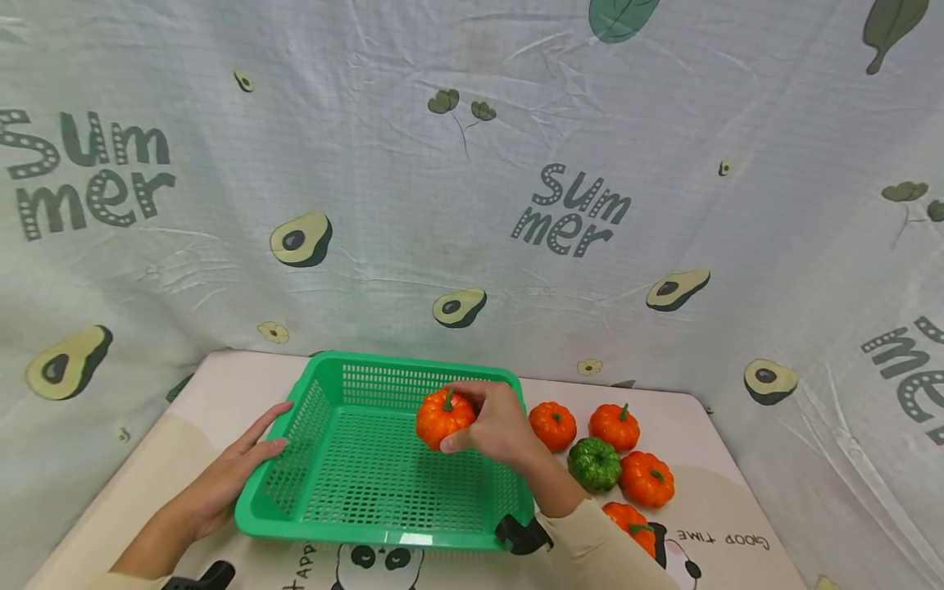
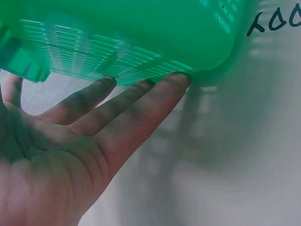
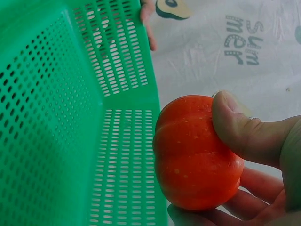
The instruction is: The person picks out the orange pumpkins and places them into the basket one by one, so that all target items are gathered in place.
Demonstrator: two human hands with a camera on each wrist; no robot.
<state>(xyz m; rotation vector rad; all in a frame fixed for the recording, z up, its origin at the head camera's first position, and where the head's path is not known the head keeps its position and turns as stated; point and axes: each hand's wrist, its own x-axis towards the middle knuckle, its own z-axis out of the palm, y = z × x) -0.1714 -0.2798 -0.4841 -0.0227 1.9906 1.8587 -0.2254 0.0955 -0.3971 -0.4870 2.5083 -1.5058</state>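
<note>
My right hand (image 1: 503, 424) grips a small orange pumpkin (image 1: 445, 419) with a green stem above the basket's inside. In the right wrist view, the thumb presses one side of the ribbed pumpkin (image 3: 195, 153), and the other fingers curl beneath it. The green plastic basket (image 1: 369, 537) has slotted walls and a perforated floor. At its left side, my left hand (image 1: 224, 485) has its fingers extended along the wall. Seen from the left wrist, those fingers (image 2: 141, 113) lie straight, with their tips against or very close to the basket's slotted underside or wall (image 2: 127, 52).
Right of the basket, several orange pumpkins (image 1: 647, 479) and a green pumpkin (image 1: 594, 465) sit grouped on the printed tabletop (image 1: 726, 492). One orange pumpkin (image 1: 631, 524) is partly hidden by the right sleeve. A white avocado-print sheet (image 1: 383, 205) hangs behind the table.
</note>
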